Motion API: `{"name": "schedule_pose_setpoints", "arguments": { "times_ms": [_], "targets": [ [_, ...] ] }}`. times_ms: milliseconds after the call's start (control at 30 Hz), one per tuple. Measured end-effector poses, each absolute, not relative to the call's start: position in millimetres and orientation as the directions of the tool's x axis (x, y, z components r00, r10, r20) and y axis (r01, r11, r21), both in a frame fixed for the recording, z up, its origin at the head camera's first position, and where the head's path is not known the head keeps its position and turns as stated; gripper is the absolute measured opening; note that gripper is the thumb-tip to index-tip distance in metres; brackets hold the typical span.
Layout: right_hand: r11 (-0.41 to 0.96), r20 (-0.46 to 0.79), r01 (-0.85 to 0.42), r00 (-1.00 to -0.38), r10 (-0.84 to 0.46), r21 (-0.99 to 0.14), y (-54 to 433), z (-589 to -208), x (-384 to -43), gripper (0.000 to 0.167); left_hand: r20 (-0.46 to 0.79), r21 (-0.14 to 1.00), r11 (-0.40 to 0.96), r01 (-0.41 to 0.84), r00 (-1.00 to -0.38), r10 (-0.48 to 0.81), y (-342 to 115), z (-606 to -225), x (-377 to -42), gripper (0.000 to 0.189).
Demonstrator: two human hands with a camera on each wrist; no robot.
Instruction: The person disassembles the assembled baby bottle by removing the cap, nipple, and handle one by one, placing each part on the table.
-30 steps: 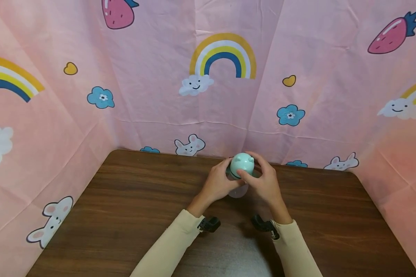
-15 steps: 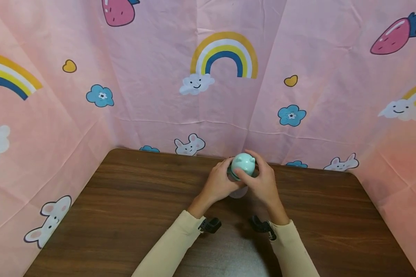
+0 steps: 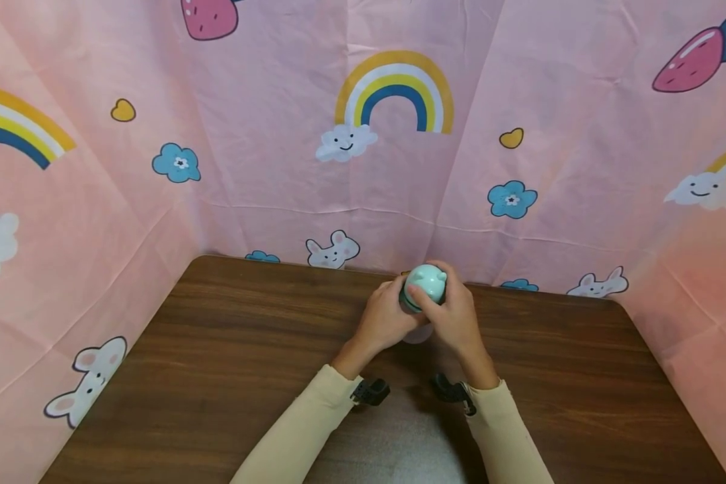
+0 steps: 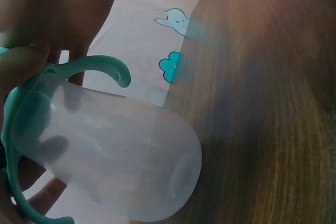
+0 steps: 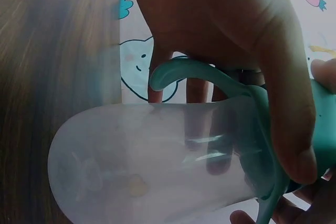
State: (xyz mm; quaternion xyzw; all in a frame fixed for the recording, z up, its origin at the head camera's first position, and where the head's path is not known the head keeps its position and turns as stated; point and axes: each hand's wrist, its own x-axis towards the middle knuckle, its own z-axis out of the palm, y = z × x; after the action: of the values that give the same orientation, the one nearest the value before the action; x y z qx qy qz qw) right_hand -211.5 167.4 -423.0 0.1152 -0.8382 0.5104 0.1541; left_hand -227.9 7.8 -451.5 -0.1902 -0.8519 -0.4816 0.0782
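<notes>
Centrally, left hand (image 3: 382, 321) and right hand (image 3: 454, 316) both grip the mint-lidded translucent cup (image 3: 424, 286) above the wooden table (image 3: 230, 349).

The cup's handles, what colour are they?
Teal green. The handles curve out from the frosted cup; the right wrist view shows them best.

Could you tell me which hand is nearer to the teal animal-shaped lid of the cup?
Right. The right hand wraps the teal lid; the left hand grips the cup just below it.
</notes>
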Motion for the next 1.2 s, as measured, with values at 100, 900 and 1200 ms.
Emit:
{"name": "schedule_pose_setpoints", "arguments": {
  "times_ms": [100,900,1200],
  "targets": [
    [0.450,0.383,-0.361,-0.923,-0.046,-0.817,166.2,-422.8,-212.1,0.058,0.311,0.787,0.473,0.396,-0.917,0.251,7.6,-451.0,-227.8,0.076],
    [0.497,0.441,-0.402,-0.897,-0.042,-0.769,162.5,-428.0,-216.1,0.050,0.374,0.769,0.453,0.452,-0.892,0.255,8.4,-455.7,-229.1,0.065],
    [0.496,0.438,-0.395,-0.898,-0.032,-0.773,160.9,-426.5,-215.0,0.052,0.360,0.779,0.443,0.444,-0.895,0.265,6.7,-455.3,-229.9,0.067]
  ]
}}
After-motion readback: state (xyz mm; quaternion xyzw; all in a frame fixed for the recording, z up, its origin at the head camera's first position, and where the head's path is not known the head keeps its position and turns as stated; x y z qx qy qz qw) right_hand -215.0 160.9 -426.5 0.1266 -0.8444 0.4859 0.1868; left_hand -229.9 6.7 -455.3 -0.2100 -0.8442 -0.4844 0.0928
